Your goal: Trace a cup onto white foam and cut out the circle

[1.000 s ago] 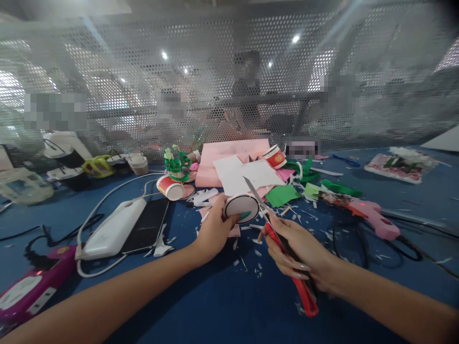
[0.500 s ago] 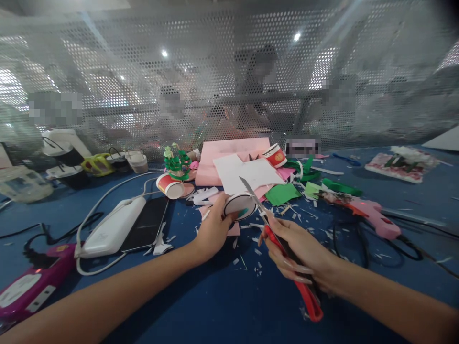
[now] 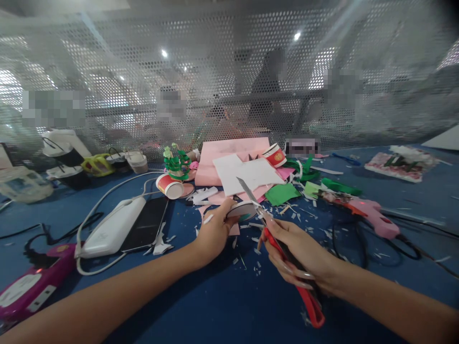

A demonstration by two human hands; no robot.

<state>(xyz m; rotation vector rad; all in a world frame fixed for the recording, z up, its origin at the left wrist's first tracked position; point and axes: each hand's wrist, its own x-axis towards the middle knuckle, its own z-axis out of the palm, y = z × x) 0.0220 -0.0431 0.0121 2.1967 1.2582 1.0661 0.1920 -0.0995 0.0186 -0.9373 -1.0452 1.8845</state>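
Observation:
Between thumb and fingers of my left hand (image 3: 215, 229) is a round white disc (image 3: 247, 209) with a dark edge, seen at a slant, a green patch on it. My right hand (image 3: 296, 248) is closed around a pair of scissors (image 3: 263, 215) with red handles. Their blades point up and away, touching or just beside the disc's right edge. Beyond my hands lie white paper sheets (image 3: 258, 173) on a pink sheet (image 3: 211, 165). Paper scraps (image 3: 256, 253) are scattered under and around both hands.
A red paper cup (image 3: 170, 186) lies on its side by a green paper plant (image 3: 176, 162). On the left are a white power bank (image 3: 111, 227), a phone (image 3: 147, 224) and a purple power strip (image 3: 39, 279). A pink glue gun (image 3: 378, 217) with its cord lies right.
The disc has tilted flatter, and the scissors have shifted slightly so their blades now meet or overlap its right edge. My left hand has moved slightly.

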